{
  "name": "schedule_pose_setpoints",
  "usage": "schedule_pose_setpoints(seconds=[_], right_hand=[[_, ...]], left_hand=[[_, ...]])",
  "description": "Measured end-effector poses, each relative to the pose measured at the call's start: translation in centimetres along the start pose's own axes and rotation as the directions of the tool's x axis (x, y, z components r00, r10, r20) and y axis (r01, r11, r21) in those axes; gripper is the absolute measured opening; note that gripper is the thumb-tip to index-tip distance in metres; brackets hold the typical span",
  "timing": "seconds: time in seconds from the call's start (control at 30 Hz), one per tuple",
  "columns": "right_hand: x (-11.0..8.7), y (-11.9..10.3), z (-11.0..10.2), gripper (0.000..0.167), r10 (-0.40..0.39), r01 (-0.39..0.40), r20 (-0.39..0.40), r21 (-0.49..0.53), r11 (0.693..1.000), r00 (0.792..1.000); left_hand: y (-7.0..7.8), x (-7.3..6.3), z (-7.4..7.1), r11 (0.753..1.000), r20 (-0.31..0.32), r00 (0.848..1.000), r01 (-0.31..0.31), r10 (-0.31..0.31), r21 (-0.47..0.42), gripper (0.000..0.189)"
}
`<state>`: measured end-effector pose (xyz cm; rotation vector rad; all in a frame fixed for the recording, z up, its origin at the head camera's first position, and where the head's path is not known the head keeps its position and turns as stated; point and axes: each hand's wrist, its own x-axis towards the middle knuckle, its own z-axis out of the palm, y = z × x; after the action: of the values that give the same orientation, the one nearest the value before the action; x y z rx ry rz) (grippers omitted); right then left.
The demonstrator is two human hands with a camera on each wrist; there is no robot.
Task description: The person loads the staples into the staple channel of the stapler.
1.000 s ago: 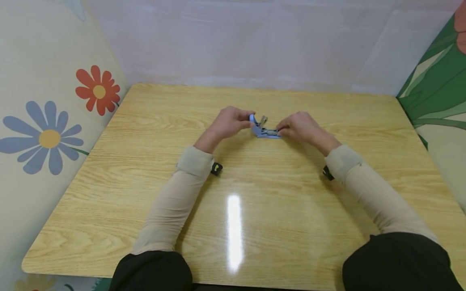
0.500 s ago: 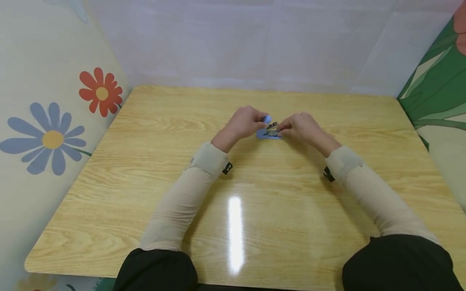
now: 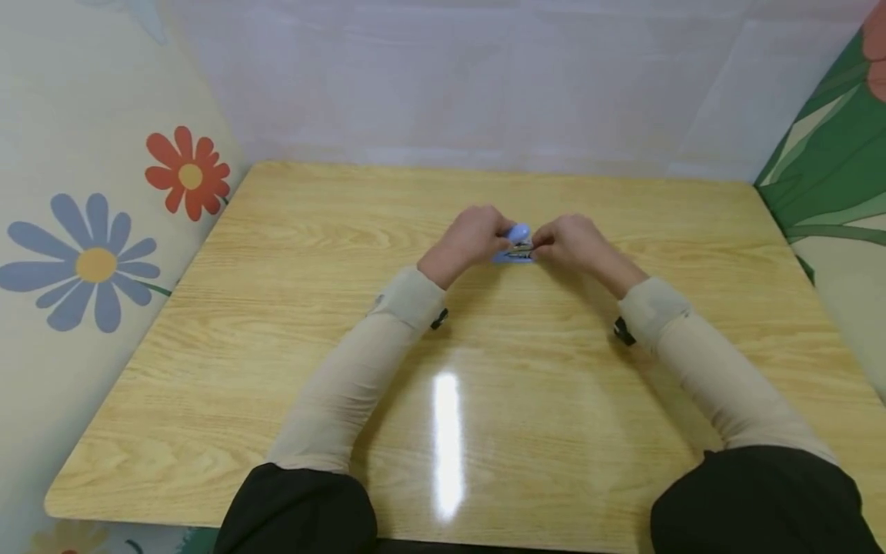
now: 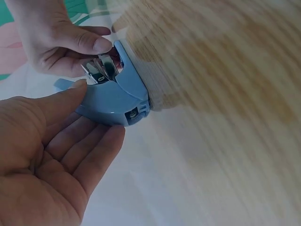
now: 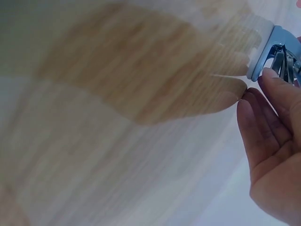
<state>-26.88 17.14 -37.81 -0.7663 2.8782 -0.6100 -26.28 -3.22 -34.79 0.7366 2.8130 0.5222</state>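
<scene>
A small light-blue stapler [image 3: 517,234] stands on the table between both hands, with its top part tipped up from the base and metal inner pieces showing in the left wrist view. My left hand [image 3: 474,235] grips the blue top part [image 4: 110,100] between thumb and fingers. Opposite it, my right hand [image 3: 573,242] pinches the front end of the stapler's base, thumb and fingertips right at the base [image 5: 268,54] in the right wrist view. The fingers partly hide the inside of the stapler in the head view.
The wood-grain table [image 3: 540,400] carries a bright light reflection near its front. A white sheet [image 3: 443,85] hangs behind its back edge. Flower-painted panels [image 3: 90,154] border the left and right sides.
My left hand has moved right, swinging the stapler's top part down over the base toward my right hand. The right hand stays in place at the base's end.
</scene>
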Motion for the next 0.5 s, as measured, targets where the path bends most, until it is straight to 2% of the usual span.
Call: schedule_pose_setpoints(seconds=[0.17, 0.5], right_hand=[[0.09, 0.04, 0.13, 0.016, -0.007, 0.007, -0.029, 0.001, 1.000, 1.000], [0.33, 0.30, 0.48, 0.018, 0.006, -0.003, -0.043, 0.059, 0.998, 0.999]], left_hand=[[0.66, 0.26, 0.11, 0.996, 0.010, 1.000, -0.017, 0.017, 0.092, 0.017], [1.00, 0.82, 0.87, 0.983, 0.040, 0.999, -0.013, 0.006, 0.183, 0.020]])
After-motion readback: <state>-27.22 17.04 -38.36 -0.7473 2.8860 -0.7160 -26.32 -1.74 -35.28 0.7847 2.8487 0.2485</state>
